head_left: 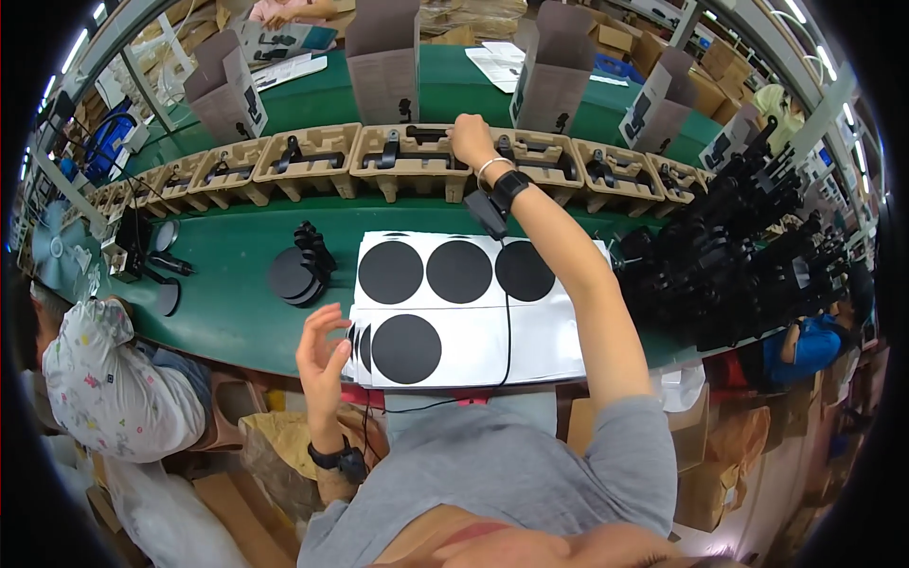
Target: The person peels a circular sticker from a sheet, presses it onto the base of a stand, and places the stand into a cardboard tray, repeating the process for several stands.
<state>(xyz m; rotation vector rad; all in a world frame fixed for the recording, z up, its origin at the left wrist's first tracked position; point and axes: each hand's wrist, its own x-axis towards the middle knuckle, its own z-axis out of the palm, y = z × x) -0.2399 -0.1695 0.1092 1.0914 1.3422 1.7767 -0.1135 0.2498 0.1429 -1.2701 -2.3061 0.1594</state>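
Observation:
My right hand [471,140] reaches across the bench to a brown moulded-pulp tray [379,180]. Its fingers are closed at the end of a black bar-shaped part [429,135] in that tray; the fingertips are partly hidden. My left hand [322,355] is open and holds nothing, beside the left edge of white sheets [473,348] bearing round black discs [406,348]. Below my right wrist hangs a small black box [487,215], its cable running down over the sheets. Left of the sheets stands a stack of black round bases [295,277] with black jointed parts [312,248].
More pulp trays [305,170] holding black parts line the bench [218,317]. Open grey cartons [383,62] stand behind them. A dense heap of black stands [729,265] fills the right side. A person in a patterned top [123,379] sits at left; another in blue [810,350] is at right.

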